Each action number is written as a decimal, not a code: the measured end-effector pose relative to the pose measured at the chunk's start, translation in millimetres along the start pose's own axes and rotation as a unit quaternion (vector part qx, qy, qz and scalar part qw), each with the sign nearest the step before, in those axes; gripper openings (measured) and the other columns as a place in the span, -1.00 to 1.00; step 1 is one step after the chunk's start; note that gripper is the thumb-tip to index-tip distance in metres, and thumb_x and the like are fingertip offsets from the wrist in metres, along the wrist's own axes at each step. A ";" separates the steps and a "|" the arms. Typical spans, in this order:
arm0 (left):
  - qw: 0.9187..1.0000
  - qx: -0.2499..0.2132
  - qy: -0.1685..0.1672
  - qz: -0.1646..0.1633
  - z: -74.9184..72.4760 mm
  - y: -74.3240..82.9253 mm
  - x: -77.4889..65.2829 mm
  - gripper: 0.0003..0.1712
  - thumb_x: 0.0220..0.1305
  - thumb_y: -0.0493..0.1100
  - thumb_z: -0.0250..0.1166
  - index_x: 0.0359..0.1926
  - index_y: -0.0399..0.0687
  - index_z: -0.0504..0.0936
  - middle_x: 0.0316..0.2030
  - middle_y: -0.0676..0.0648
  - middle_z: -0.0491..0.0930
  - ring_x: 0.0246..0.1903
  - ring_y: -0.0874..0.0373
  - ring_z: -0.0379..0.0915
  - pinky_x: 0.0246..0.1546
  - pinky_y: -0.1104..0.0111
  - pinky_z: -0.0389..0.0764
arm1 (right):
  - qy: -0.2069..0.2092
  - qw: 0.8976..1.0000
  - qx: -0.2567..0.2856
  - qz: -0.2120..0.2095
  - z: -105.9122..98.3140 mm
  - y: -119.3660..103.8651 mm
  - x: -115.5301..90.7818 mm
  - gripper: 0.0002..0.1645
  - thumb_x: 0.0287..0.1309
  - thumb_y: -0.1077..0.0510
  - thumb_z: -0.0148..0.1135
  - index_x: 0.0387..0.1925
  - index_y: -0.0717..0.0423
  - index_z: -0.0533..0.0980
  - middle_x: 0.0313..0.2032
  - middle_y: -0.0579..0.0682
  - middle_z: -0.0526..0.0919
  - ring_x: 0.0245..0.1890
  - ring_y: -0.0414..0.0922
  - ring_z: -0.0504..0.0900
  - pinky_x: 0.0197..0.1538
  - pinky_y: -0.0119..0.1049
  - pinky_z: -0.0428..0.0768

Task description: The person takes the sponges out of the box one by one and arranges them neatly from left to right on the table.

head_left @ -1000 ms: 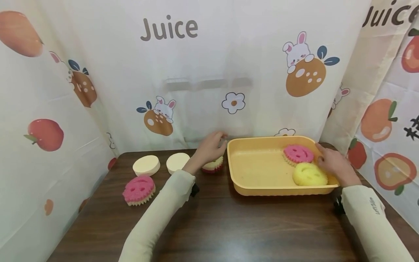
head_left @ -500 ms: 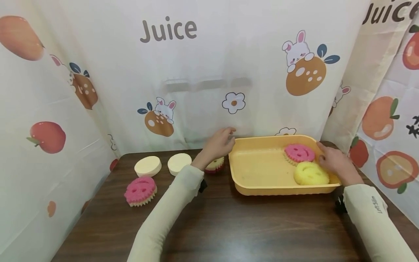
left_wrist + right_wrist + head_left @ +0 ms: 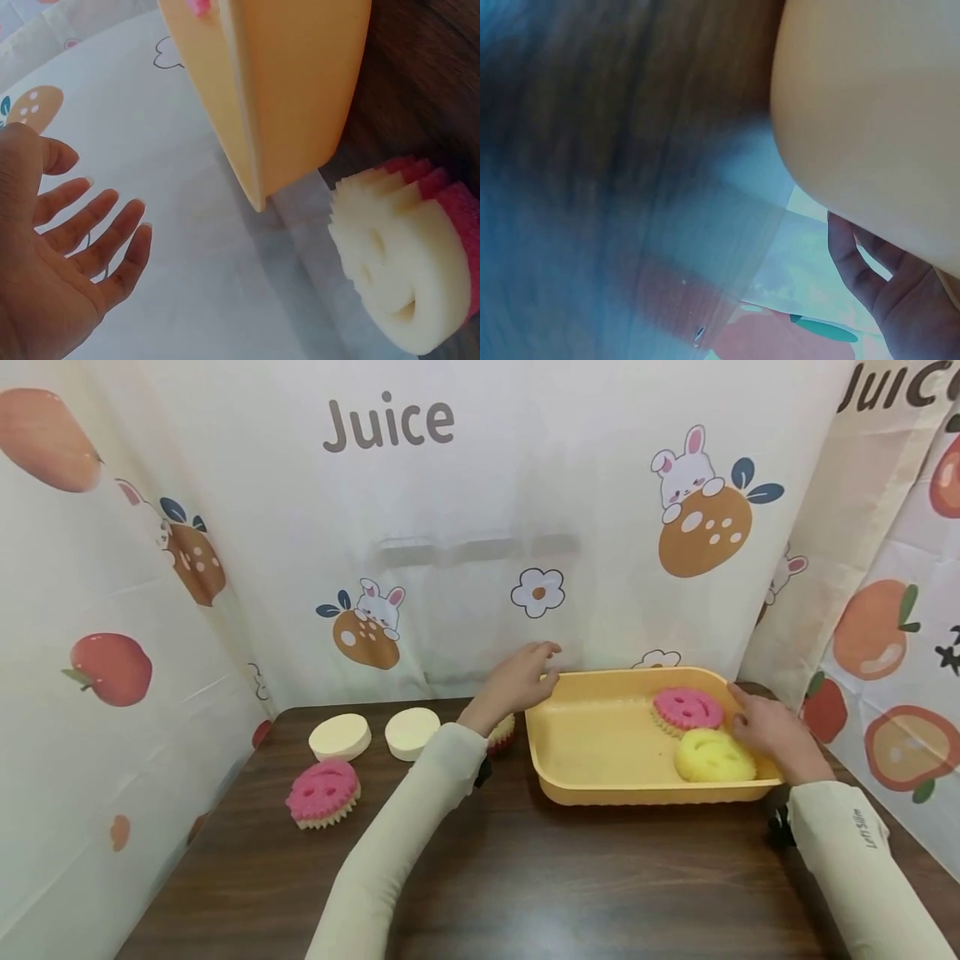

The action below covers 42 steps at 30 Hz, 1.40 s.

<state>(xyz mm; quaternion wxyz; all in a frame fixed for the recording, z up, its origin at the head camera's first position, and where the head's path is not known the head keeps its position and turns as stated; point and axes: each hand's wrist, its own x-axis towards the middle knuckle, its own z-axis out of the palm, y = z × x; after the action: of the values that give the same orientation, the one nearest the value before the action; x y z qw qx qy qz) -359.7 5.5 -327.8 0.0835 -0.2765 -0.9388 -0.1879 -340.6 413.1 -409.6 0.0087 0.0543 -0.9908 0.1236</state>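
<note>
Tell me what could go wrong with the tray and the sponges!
The left hand is empty by the tray's left edge. If only the right hand lifts its side, the pink sponge and yellow sponge inside might slide left. Pulling back, the left hand could also bump the cream-and-red sponge beside the tray.

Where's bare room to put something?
In front of the yellow tray, between the sleeves, the tabletop is bare; so is the tray's left half. Crowded: the tray's right end, where a pink sponge and yellow sponge sit by the right hand.
</note>
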 end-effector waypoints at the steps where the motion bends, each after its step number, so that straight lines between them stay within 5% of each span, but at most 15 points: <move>1: 1.000 0.007 -0.001 0.002 1.0 1.0 2.2 -0.51 0.49 -0.03 0.00 0.36 -0.03 0.39 0.29 -0.04 0.48 0.27 0.07 0.44 0.28 0.21 0.48 | 0.001 1.000 0.000 0.000 -0.6 0.3 0.6 -0.18 0.30 0.16 -0.06 0.49 0.37 -0.05 0.22 0.61 0.31 -0.21 0.20 0.46 -0.15 0.14 0.46; 14: 0.998 0.041 -0.025 0.027 12.5 16.7 19.7 -0.46 0.51 0.01 -0.03 0.40 -0.05 0.33 0.33 -0.07 0.45 0.32 0.05 0.40 0.34 0.23 0.42 | -0.002 1.000 -0.001 -0.003 -3.7 -2.0 -0.6 -0.18 0.29 0.17 -0.05 0.49 0.37 -0.04 0.12 0.59 0.39 -0.37 0.10 0.43 -0.30 -0.05 0.41; 29: 0.997 0.059 -0.043 0.019 17.4 28.7 35.8 -0.48 0.54 0.04 -0.08 0.40 0.01 0.32 0.32 -0.04 0.46 0.26 0.10 0.44 0.28 0.28 0.47 | 0.002 1.000 -0.009 -0.003 -4.3 -3.2 -0.6 -0.18 0.30 0.17 -0.05 0.49 0.36 -0.03 0.14 0.61 0.39 -0.24 0.20 0.50 -0.21 0.12 0.48; 36: 0.997 0.051 -0.051 0.026 24.0 29.9 42.0 -0.49 0.54 0.02 -0.09 0.40 0.00 0.31 0.29 -0.04 0.47 0.19 0.12 0.48 0.24 0.29 0.49 | -0.005 1.000 -0.005 -0.005 -0.7 -3.6 0.6 -0.19 0.31 0.16 -0.07 0.49 0.37 -0.04 0.01 0.57 0.47 -0.41 0.07 0.43 -0.34 -0.09 0.40; 42: 0.995 0.069 -0.049 0.044 29.4 35.2 46.7 -0.49 0.54 0.02 -0.09 0.40 0.00 0.32 0.25 -0.04 0.50 0.14 0.12 0.51 0.19 0.30 0.52 | -0.001 1.000 -0.004 -0.001 -1.5 -2.9 -1.1 -0.19 0.31 0.16 -0.07 0.49 0.37 -0.04 0.08 0.60 0.43 -0.28 0.19 0.49 -0.17 0.14 0.47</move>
<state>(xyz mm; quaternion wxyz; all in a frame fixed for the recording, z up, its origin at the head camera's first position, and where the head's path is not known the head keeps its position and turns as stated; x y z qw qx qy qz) -380.7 67.3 -331.8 0.0648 -0.3202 -0.9393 -0.1052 -339.2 410.8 -407.5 0.0078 0.0551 -0.9913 0.1194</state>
